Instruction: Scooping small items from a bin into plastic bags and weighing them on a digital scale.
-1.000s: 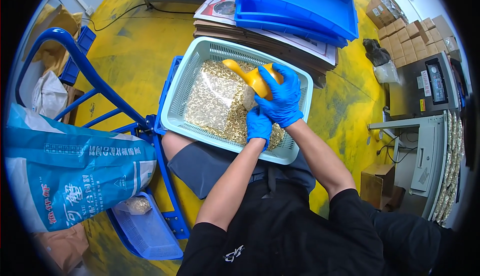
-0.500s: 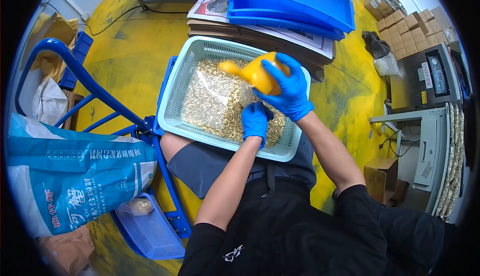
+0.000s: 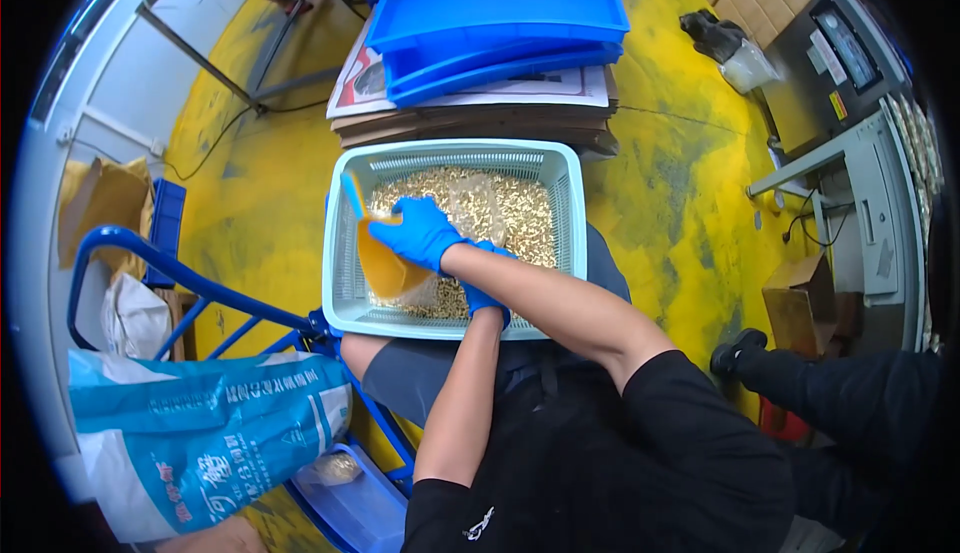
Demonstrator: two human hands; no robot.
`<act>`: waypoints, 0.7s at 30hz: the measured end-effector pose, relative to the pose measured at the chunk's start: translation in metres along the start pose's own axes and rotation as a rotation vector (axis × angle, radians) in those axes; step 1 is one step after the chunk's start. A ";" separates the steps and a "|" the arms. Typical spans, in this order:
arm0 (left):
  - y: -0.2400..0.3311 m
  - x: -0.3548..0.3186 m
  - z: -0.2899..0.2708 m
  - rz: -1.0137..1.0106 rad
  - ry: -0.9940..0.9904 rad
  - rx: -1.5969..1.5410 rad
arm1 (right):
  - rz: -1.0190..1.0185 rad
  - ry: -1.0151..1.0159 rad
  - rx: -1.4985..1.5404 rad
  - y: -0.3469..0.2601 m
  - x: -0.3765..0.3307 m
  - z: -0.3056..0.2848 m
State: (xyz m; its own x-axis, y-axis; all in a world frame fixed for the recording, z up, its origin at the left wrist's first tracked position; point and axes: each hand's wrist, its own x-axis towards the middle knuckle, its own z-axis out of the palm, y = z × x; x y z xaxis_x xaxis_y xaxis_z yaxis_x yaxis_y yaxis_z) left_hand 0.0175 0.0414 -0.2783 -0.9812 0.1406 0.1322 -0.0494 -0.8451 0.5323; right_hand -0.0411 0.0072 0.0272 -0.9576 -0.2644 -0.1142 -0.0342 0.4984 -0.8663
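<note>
My right hand (image 3: 425, 233), in a blue glove, is closed around a yellow plastic scoop (image 3: 390, 265). The scoop is tipped down into gold-coloured pellets (image 3: 525, 218) in the left part of a pale green basket (image 3: 570, 168). A light blue strip (image 3: 352, 196) shows at the scoop's upper end, blurred. My left hand (image 3: 483, 298), also gloved in blue, is low in the basket beneath my right wrist, its fingers mostly hidden. Near it, on the pellets, lies a clear plastic bag (image 3: 478, 208) that seems to hold pellets.
Beyond the basket, blue trays (image 3: 500, 3) rest on stacked cardboard (image 3: 470, 128). At left are a blue trolley handle (image 3: 150, 253), a large blue-and-white sack (image 3: 210, 433) and a bluish bin (image 3: 350, 498). A grey machine (image 3: 835, 63) stands at right; another person's leg (image 3: 840, 383) reaches in.
My right hand has swung left and down with the scoop, from above my left hand into the pellets. My right forearm now crosses over the left hand. The whole view has shifted.
</note>
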 end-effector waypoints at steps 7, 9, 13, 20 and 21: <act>0.096 0.046 0.229 -0.261 0.790 0.801 | 0.019 0.226 -0.527 0.056 0.008 -0.157; 0.101 0.048 0.233 -0.240 0.852 0.741 | 0.133 0.124 -0.547 0.071 0.007 -0.159; 0.115 0.056 0.218 -0.355 0.668 1.319 | 0.198 0.006 -0.518 0.101 0.004 -0.135; 0.156 0.091 0.179 -0.811 0.576 1.810 | 0.191 -0.052 -0.519 0.115 0.002 -0.128; 0.158 0.094 0.179 -0.828 0.502 1.804 | 0.165 -0.092 -0.523 0.120 0.000 -0.129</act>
State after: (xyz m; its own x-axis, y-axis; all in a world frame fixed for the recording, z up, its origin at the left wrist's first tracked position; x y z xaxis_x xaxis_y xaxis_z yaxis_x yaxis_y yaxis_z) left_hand -0.0489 0.0130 -0.0323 -0.7964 -0.2482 -0.5514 -0.5245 0.7375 0.4255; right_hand -0.0820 0.1733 -0.0139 -0.9342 -0.2076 -0.2902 -0.0461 0.8767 -0.4788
